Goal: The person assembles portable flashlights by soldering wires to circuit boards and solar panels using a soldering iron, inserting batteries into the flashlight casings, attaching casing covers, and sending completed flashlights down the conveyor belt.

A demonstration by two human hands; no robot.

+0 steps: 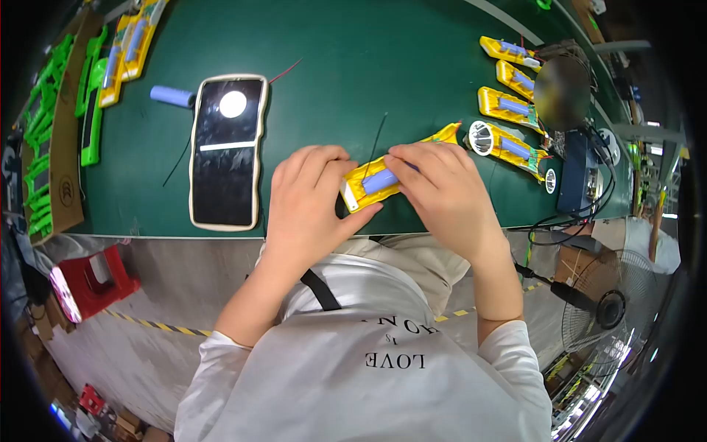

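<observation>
Green tabletop (324,96), phone (224,173), blue cell (171,96), yellow casings (488,101), seemingly a cardboard box (67,190)

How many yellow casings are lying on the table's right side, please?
4, in a column: the farthest casing, the second casing, the third casing, and the nearest casing, with a round reflector. More may be hidden.

Workshop: green bench (331,96), boxed parts (44,140), floor fan (610,308).
</observation>
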